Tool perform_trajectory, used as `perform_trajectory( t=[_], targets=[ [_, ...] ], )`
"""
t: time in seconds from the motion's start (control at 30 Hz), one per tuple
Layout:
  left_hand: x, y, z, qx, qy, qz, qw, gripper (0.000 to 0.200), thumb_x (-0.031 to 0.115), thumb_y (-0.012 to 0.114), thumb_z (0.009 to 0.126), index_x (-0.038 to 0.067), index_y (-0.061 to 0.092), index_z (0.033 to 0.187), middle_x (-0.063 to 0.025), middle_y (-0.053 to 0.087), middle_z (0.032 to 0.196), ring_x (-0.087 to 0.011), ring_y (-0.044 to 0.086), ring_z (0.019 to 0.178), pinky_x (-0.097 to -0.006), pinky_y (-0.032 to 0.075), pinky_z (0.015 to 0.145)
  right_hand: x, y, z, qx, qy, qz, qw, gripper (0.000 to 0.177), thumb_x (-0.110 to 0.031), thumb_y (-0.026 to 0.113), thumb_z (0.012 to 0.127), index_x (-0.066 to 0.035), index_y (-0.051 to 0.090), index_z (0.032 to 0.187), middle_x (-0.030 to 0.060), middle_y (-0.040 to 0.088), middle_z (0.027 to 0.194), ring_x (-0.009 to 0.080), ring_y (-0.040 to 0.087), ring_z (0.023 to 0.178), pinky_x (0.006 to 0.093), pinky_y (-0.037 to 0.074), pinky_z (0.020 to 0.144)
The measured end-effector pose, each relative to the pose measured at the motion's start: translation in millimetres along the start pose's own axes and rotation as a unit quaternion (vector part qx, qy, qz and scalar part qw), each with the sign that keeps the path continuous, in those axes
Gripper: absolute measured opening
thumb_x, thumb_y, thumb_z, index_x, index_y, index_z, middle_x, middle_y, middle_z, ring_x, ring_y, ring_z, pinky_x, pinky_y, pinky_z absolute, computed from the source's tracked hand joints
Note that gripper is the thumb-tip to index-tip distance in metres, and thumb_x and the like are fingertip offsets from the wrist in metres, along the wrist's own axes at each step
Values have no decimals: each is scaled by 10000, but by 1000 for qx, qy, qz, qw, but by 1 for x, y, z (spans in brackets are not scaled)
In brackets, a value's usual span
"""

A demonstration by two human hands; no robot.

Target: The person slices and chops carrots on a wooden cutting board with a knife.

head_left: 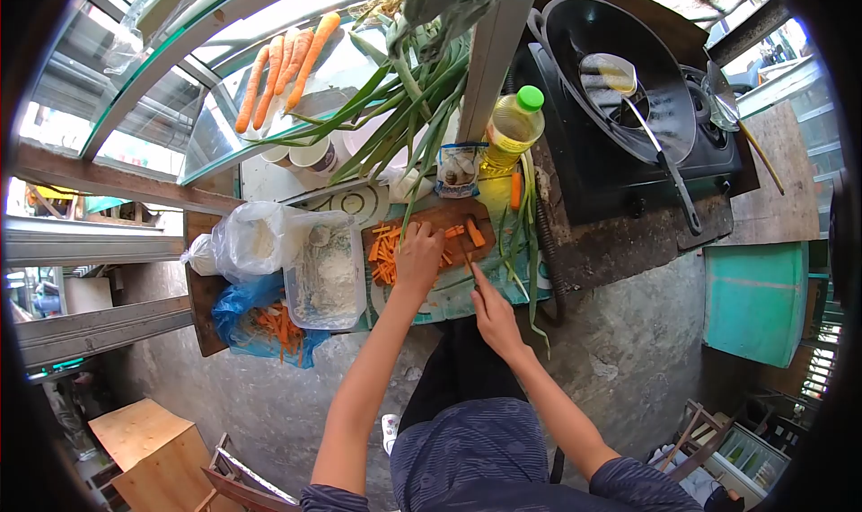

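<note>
My right hand (pixel 496 314) is wrapped around the handle of a knife (pixel 473 268), whose blade points away from me over the wooden cutting board (pixel 467 211). On the board, the bent fingers of my left hand (pixel 419 253) press down on a piece of carrot (pixel 453 232), just left of the blade. Cut carrot strips (pixel 384 259) lie heaped beside and partly under that hand. A thicker carrot chunk (pixel 475 233) rests right of the blade. My left palm and fingers hide some of the strips.
A tub of white powder (pixel 325 283) and a blue bag of carrot peelings (pixel 274 332) stand left. Green onions (pixel 525 220), an oil bottle (pixel 514 130) and a seasoning packet (pixel 458 171) border the board. Whole carrots (pixel 287 67) lie on glass; a wok (pixel 620 72) sits right.
</note>
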State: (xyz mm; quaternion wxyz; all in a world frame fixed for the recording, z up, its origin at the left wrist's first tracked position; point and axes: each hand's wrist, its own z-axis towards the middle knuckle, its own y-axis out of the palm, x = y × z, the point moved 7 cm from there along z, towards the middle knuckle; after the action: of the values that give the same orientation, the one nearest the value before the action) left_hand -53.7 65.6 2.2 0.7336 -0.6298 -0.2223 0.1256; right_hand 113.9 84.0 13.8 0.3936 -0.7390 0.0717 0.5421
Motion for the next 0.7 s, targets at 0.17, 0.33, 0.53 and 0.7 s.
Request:
perform_trajectory(
  t=[0.17, 0.33, 0.53, 0.7],
  targets=[
    [-3, -11, -2, 26, -59, -59, 996, 124, 222, 702, 782, 155, 742, 878, 11, 606, 868, -177, 567, 869, -318, 499, 636, 7, 13, -2, -25, 23, -35, 999, 488, -201, 412, 1005, -151, 298, 1477, 218, 596, 1016, 417, 597, 900, 469, 477, 766],
    [-4, -12, 0, 7, -69, -64, 995, 117, 219, 711, 773, 148, 746, 860, 14, 611, 865, -169, 572, 863, -308, 494, 654, 7, 13, -1, -62, 29, -111, 991, 537, -167, 437, 988, -171, 255, 1494, 203, 612, 919, 412, 623, 776, 468, 507, 663],
    [-6, -7, -4, 36, -68, -77, 994, 109, 221, 708, 781, 138, 742, 844, 9, 622, 835, -174, 577, 843, -304, 490, 651, 9, 26, 2, -66, 58, -250, 964, 642, -154, 486, 952, -225, 185, 1514, 176, 612, 795, 381, 625, 610, 467, 526, 534],
    [-8, -9, -4, 25, -81, -86, 993, 113, 226, 713, 781, 122, 733, 820, 0, 626, 823, -188, 582, 843, -321, 492, 666, 19, 22, 18, -83, 77, -56, 992, 545, -227, 396, 1007, -250, 199, 1514, 214, 603, 785, 387, 570, 530, 443, 468, 482]
  ],
)
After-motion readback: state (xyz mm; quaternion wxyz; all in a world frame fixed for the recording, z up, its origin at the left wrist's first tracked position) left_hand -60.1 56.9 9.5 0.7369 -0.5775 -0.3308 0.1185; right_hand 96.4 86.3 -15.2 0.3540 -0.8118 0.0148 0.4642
